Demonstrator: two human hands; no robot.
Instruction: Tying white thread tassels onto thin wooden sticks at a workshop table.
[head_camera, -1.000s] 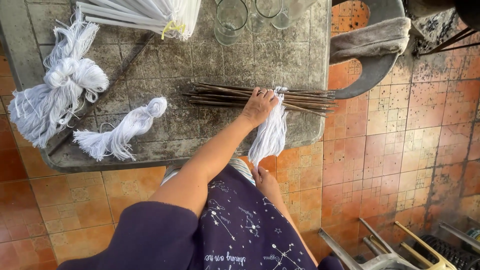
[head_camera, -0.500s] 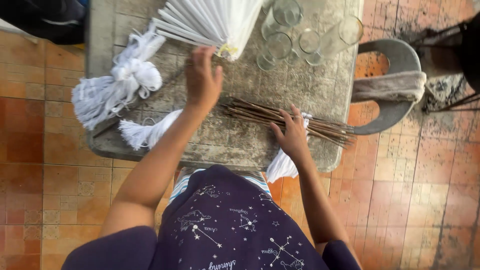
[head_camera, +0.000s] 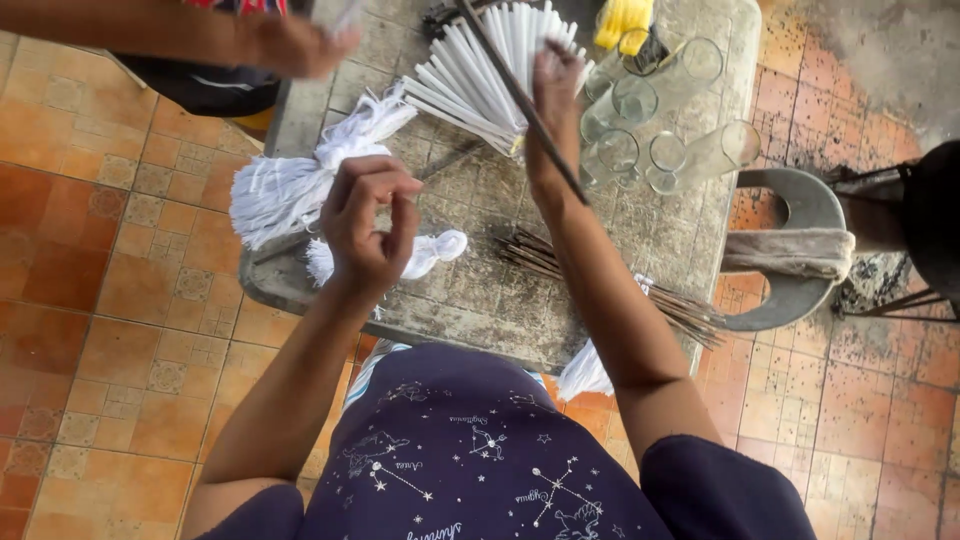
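Note:
My right hand (head_camera: 556, 85) is stretched to the far side of the grey table (head_camera: 470, 300). Its fingertips touch a fanned bundle of white rods (head_camera: 480, 70). A thin dark stick (head_camera: 530, 110) runs slantwise along this hand and wrist, apparently gripped there. My left hand (head_camera: 370, 225) hovers above the table's near left part, fingers curled and thumb to forefinger, with nothing visible in them. It is nearest to a small white thread bundle (head_camera: 435, 248). A pile of dark sticks (head_camera: 610, 285) lies under my right forearm.
A bigger white thread hank (head_camera: 290, 185) lies at the table's left. Several clear glasses (head_camera: 650, 120) lie at the right by a yellow object (head_camera: 620, 18). White threads (head_camera: 585, 372) hang off the near edge. A grey chair with cloth (head_camera: 790, 250) stands right. Another person's blurred arm (head_camera: 250, 35) reaches in top left.
My right hand left the stick pile and rose to the white rods with a dark stick. My left hand drew back from the rods and curled shut. Another person's arm came into view.

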